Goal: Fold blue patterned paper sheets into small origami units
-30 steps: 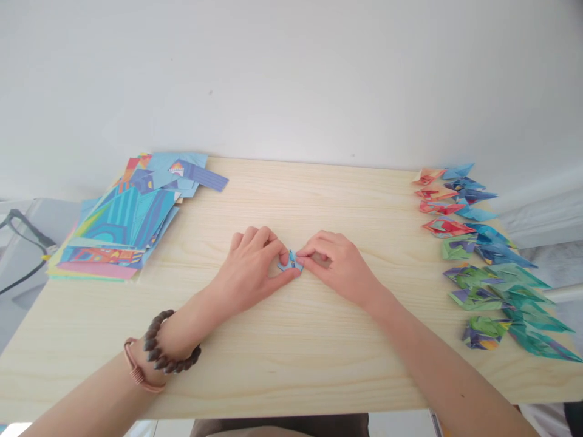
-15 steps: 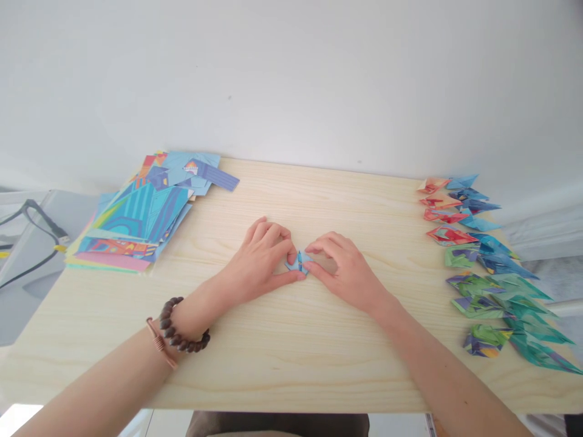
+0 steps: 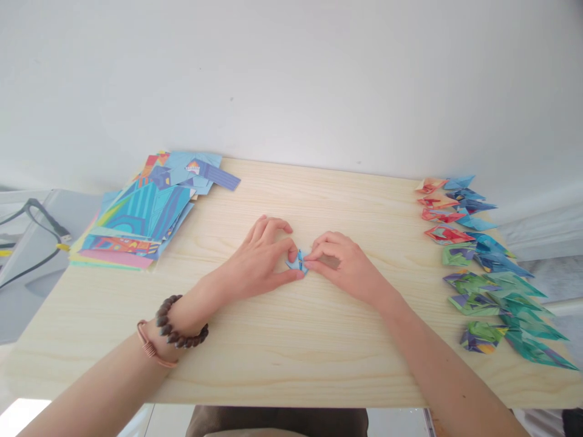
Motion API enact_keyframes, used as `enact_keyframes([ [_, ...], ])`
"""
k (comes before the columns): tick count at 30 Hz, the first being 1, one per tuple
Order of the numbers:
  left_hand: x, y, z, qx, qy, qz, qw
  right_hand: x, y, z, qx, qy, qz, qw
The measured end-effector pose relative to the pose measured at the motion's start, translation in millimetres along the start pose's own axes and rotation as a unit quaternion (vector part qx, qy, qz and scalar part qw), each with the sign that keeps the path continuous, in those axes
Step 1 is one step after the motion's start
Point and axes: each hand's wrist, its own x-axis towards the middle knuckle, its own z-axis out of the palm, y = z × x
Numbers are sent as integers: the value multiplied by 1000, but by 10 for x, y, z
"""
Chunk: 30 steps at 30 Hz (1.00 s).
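Note:
A small folded piece of light blue paper [image 3: 295, 264] with a darker patterned strip across its middle lies at the centre of the wooden table [image 3: 282, 352]. My left hand [image 3: 262, 258] grips its left side, index finger and thumb curled in on it. On the right side, my right hand [image 3: 344, 264] pinches the paper's edge between thumb and fingertips. The fingertips cover part of the paper. Dark beads and a thin tan band circle my left wrist.
A loose stack of patterned paper sheets [image 3: 141, 212] lies at the back left. Along the right edge run rows of folded paper pieces, red ones [image 3: 449, 235], blue ones [image 3: 494, 246] and green ones [image 3: 476, 282]. Black cables [image 3: 48, 224] are beyond the left edge. A white wall [image 3: 291, 79] stands behind.
My right thumb and fingertips have closed together on the paper's right edge. My left hand keeps its hold, its other fingers slightly lifted. The view has shifted a little.

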Motion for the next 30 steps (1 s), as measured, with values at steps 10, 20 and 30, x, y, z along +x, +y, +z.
enact_keyframes([
  [10,0,-22,-14,-11,-11,6,1000,10,2,-17,18,-16,22,999],
  [20,-11,-57,34,-31,40,-4,999,-3,-60,45,-3,17,72,997],
  [30,7,-54,75,-66,100,15,993,-27,-55,117,54,78,78,992],
])
